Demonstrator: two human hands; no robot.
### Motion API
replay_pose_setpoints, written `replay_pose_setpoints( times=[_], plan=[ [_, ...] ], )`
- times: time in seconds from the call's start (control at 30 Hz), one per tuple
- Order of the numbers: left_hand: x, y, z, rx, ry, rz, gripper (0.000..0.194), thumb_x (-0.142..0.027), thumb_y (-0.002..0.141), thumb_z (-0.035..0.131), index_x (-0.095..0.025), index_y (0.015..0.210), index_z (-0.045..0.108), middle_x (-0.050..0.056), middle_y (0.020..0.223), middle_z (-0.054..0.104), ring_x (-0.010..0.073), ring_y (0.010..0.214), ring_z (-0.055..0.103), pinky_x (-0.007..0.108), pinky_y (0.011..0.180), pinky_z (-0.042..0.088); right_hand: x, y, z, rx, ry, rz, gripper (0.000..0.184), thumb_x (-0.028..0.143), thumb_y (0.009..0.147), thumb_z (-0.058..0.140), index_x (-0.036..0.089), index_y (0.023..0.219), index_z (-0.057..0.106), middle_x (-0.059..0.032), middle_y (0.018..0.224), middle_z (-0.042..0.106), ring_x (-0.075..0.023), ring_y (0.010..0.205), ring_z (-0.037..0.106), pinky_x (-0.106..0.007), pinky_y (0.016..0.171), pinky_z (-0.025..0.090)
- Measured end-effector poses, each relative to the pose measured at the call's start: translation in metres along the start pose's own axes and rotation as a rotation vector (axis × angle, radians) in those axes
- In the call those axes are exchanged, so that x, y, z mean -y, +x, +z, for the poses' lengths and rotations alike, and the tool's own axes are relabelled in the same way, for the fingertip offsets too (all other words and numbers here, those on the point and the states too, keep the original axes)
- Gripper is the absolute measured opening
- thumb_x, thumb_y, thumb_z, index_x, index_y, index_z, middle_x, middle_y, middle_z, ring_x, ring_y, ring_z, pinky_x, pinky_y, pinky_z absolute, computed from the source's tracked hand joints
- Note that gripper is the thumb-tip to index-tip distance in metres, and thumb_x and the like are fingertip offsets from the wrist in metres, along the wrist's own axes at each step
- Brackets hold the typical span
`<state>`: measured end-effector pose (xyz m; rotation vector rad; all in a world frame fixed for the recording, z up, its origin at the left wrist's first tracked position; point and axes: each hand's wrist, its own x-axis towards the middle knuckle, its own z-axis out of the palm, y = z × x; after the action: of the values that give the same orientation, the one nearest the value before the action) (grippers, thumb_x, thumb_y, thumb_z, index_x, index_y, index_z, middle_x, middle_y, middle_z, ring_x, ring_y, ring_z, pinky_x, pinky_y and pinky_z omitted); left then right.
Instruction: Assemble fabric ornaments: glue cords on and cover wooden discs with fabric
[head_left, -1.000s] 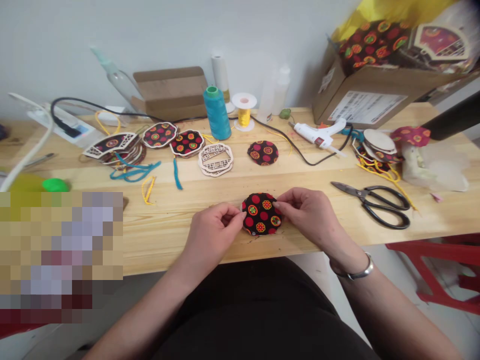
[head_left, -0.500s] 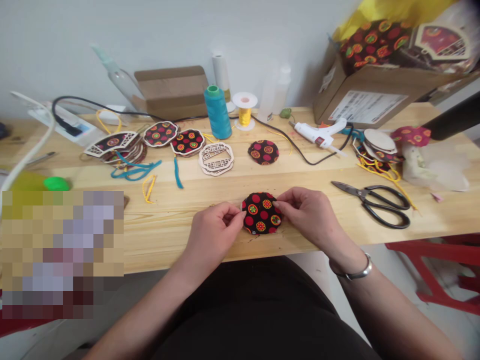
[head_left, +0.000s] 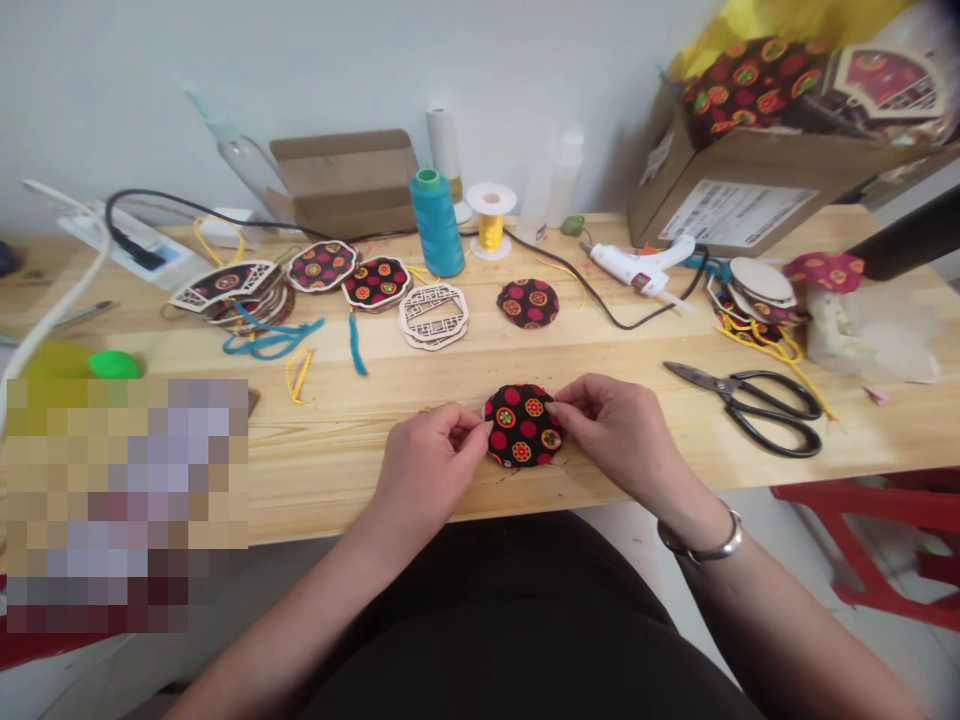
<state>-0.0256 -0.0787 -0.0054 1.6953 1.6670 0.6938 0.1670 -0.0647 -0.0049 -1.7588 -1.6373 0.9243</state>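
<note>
A round black fabric piece (head_left: 525, 428) with red dots and orange flowers is close to the table's front edge. My left hand (head_left: 436, 455) pinches its left rim between thumb and fingers. On the opposite side, my right hand (head_left: 619, 425) grips the upper right rim the same way. A pale edge shows along its left side; what lies under the fabric is hidden. Behind it lies a second patterned fabric round (head_left: 528, 304), apart from both hands. To its left is a pale openwork wooden frame (head_left: 433, 316).
Black-handled scissors (head_left: 739, 400) lie right of my right hand. Farther back are a white glue gun (head_left: 641, 265) with its cord, a teal thread cone (head_left: 436, 225) and a yellow thread spool (head_left: 490, 232). A cardboard box (head_left: 750, 195) stands back right; fan-shaped pieces (head_left: 229, 288) are stacked left.
</note>
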Motion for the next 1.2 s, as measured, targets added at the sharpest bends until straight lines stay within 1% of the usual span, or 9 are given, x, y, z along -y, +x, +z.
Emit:
replay_pose_setpoints(
  times=[0.37, 0.6, 0.83, 0.97, 1.03, 1.07, 1.13, 1.17, 1.2],
  plan=[
    [0.001, -0.001, 0.001, -0.006, 0.019, -0.006, 0.014, -0.028, 0.078, 0.059, -0.019, 0.069, 0.065, -0.001, 0.065, 0.069, 0.0142, 0.058, 0.062, 0.026, 0.059, 0.044, 0.0, -0.001, 0.001, -0.023, -0.04, -0.026, 0.006, 0.02, 0.076, 0.063, 0.019, 0.071, 0.067, 0.0002, 0.066, 0.069, -0.0121, 0.056, 0.06, -0.024, 0.054, 0.044],
    [0.001, 0.0, 0.001, -0.005, 0.051, -0.01, 0.015, -0.028, 0.078, 0.058, -0.019, 0.069, 0.064, 0.0, 0.064, 0.069, 0.0151, 0.059, 0.062, 0.027, 0.059, 0.044, -0.001, -0.002, 0.002, -0.026, -0.035, -0.019, 0.004, 0.021, 0.076, 0.064, 0.019, 0.075, 0.066, -0.0007, 0.068, 0.07, -0.0134, 0.059, 0.063, -0.025, 0.055, 0.046],
    [0.004, -0.001, 0.003, -0.018, 0.058, -0.002, 0.012, -0.028, 0.078, 0.059, -0.019, 0.069, 0.063, -0.001, 0.064, 0.067, 0.0147, 0.058, 0.061, 0.026, 0.058, 0.044, -0.005, -0.002, 0.004, -0.068, -0.072, -0.07, 0.003, 0.021, 0.077, 0.062, 0.019, 0.078, 0.064, -0.0007, 0.066, 0.068, -0.0135, 0.057, 0.061, -0.026, 0.055, 0.046],
    [0.004, -0.001, 0.003, -0.009, 0.018, -0.003, 0.01, -0.028, 0.079, 0.061, -0.02, 0.072, 0.061, -0.003, 0.063, 0.066, 0.0135, 0.057, 0.061, 0.025, 0.058, 0.045, -0.004, -0.005, 0.004, -0.122, -0.089, -0.091, 0.008, 0.024, 0.082, 0.058, 0.019, 0.08, 0.064, -0.002, 0.07, 0.068, -0.014, 0.059, 0.061, -0.026, 0.057, 0.047],
    [0.005, -0.003, 0.002, -0.025, 0.059, 0.034, 0.011, -0.03, 0.08, 0.061, -0.02, 0.075, 0.06, -0.003, 0.064, 0.066, 0.0135, 0.056, 0.061, 0.026, 0.057, 0.046, -0.005, -0.009, 0.003, -0.18, -0.082, -0.126, 0.011, 0.026, 0.085, 0.056, 0.019, 0.086, 0.064, -0.0033, 0.075, 0.069, -0.0147, 0.063, 0.062, -0.027, 0.06, 0.05],
    [0.005, -0.004, 0.001, -0.058, 0.107, 0.076, 0.011, -0.03, 0.082, 0.06, -0.019, 0.078, 0.06, -0.002, 0.066, 0.066, 0.014, 0.057, 0.061, 0.026, 0.058, 0.047, -0.006, -0.011, 0.002, -0.223, -0.079, -0.158, 0.013, 0.026, 0.086, 0.054, 0.019, 0.091, 0.064, -0.0043, 0.079, 0.07, -0.0154, 0.066, 0.063, -0.028, 0.063, 0.051],
    [0.008, -0.008, -0.002, -0.187, 0.225, 0.219, 0.011, -0.028, 0.085, 0.057, -0.018, 0.088, 0.061, 0.003, 0.079, 0.069, 0.0166, 0.068, 0.063, 0.03, 0.065, 0.05, -0.009, -0.018, 0.0, -0.308, -0.091, -0.263, 0.017, 0.024, 0.089, 0.051, 0.019, 0.102, 0.062, -0.0067, 0.091, 0.07, -0.0178, 0.078, 0.065, -0.032, 0.072, 0.054],
    [0.01, -0.01, -0.004, -0.261, 0.282, 0.315, 0.012, -0.025, 0.086, 0.057, -0.017, 0.093, 0.062, 0.006, 0.088, 0.07, 0.0187, 0.076, 0.064, 0.033, 0.072, 0.05, -0.011, -0.022, -0.001, -0.324, -0.107, -0.34, 0.021, 0.022, 0.09, 0.05, 0.02, 0.108, 0.061, -0.008, 0.099, 0.069, -0.0196, 0.088, 0.065, -0.035, 0.079, 0.053],
    [0.012, -0.013, -0.004, -0.318, 0.327, 0.414, 0.015, -0.022, 0.086, 0.057, -0.016, 0.098, 0.062, 0.009, 0.097, 0.07, 0.0209, 0.085, 0.063, 0.036, 0.079, 0.05, -0.013, -0.025, -0.001, -0.307, -0.132, -0.424, 0.026, 0.02, 0.091, 0.049, 0.02, 0.115, 0.059, -0.0093, 0.107, 0.068, -0.0215, 0.099, 0.063, -0.039, 0.087, 0.052]
  ],
)
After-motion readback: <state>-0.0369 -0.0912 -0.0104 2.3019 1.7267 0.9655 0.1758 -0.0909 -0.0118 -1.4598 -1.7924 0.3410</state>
